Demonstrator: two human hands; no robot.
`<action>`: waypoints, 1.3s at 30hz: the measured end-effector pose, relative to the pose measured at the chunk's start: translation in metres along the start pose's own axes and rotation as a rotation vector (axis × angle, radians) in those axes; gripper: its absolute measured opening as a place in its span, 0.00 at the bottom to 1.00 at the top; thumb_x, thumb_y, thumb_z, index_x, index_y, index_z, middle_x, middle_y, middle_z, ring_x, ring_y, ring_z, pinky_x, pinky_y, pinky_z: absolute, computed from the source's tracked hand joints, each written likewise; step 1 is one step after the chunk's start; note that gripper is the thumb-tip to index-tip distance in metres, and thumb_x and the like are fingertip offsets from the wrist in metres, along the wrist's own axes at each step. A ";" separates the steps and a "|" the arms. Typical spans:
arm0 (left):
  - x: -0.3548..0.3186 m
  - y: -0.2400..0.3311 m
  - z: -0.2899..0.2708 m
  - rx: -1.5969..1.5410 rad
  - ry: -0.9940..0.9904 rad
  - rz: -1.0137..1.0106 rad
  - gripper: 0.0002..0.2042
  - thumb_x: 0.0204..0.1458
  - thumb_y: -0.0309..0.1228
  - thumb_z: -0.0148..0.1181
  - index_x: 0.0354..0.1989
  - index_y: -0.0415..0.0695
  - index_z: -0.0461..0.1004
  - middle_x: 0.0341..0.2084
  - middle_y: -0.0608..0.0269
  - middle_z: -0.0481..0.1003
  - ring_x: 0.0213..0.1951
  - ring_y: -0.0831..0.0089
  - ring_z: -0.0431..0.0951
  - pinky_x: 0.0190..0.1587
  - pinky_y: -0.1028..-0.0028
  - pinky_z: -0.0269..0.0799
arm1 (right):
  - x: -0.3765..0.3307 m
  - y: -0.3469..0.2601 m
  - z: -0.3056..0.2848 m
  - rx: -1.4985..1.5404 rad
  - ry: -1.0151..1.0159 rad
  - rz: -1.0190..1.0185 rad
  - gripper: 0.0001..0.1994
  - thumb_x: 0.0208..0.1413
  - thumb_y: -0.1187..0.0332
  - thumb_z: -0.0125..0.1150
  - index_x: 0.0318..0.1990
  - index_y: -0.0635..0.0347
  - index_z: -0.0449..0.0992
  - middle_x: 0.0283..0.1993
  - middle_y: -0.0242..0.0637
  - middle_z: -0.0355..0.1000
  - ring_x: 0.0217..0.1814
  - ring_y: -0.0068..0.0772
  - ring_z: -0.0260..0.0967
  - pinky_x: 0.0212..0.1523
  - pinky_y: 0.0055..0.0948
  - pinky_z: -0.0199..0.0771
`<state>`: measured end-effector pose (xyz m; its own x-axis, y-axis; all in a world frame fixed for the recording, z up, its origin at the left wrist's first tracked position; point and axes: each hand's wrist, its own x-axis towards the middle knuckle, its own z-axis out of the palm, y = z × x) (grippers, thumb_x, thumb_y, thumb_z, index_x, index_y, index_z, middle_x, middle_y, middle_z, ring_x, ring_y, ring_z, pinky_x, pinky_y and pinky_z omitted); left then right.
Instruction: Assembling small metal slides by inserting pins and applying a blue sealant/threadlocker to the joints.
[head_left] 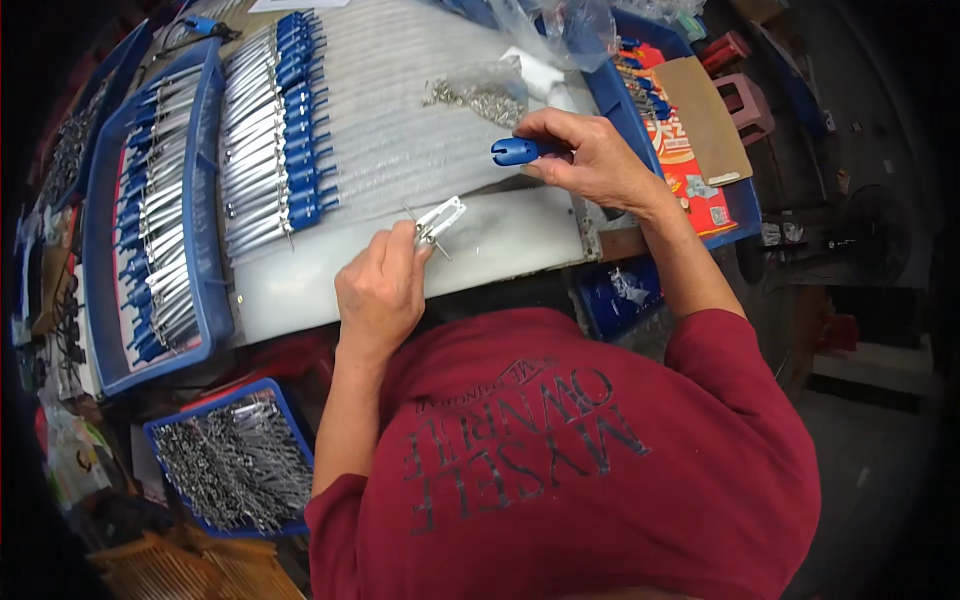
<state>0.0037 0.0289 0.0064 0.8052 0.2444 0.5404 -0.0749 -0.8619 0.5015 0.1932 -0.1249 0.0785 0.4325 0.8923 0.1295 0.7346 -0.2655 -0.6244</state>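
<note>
My left hand (382,285) is closed on a silver metal fitting (440,220), its forked, flat end pointing up and right and a thin pin crossing it. The rest of the fitting is hidden in my fingers. To the right, my right hand (592,160) pinches a blue plastic cap (516,152) between thumb and fingers, its slotted, rounded end facing left. Fitting and cap are apart, both held above the near part of the worktable (300,290). Left of my hands lies a long row of silver rods with blue ends (275,135).
A blue tray (208,250) of similar rods stands at the left. Below it, a blue bin (290,420) holds loose metal parts. Small metal pieces (475,98) lie in clear plastic farther back. Another blue tray (735,232), with cardboard (700,120) in it, is at the right.
</note>
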 end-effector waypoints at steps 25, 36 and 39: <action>-0.016 0.015 -0.003 0.081 -0.123 0.027 0.09 0.43 0.28 0.56 0.32 0.42 0.66 0.17 0.61 0.64 0.16 0.66 0.68 0.17 0.70 0.64 | -0.039 -0.002 0.040 0.133 -0.061 -0.142 0.13 0.40 0.76 0.58 0.38 0.65 0.70 0.31 0.35 0.69 0.28 0.23 0.65 0.29 0.20 0.66; -0.021 0.014 -0.002 0.040 -0.159 0.037 0.10 0.43 0.29 0.56 0.33 0.41 0.65 0.18 0.60 0.65 0.17 0.64 0.69 0.17 0.69 0.64 | -0.039 0.001 0.040 0.115 -0.062 -0.250 0.13 0.39 0.76 0.59 0.37 0.65 0.71 0.30 0.35 0.69 0.28 0.27 0.66 0.27 0.23 0.66; -0.021 0.015 0.000 0.026 -0.168 0.030 0.11 0.43 0.29 0.56 0.34 0.41 0.65 0.18 0.60 0.65 0.17 0.64 0.69 0.17 0.69 0.64 | -0.038 -0.001 0.043 0.132 -0.116 -0.227 0.13 0.39 0.76 0.59 0.37 0.65 0.71 0.30 0.35 0.69 0.28 0.28 0.66 0.28 0.23 0.66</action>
<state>-0.0144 0.0105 0.0029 0.8901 0.1427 0.4329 -0.0867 -0.8794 0.4682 0.1539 -0.1433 0.0411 0.1963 0.9613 0.1932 0.7280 -0.0109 -0.6855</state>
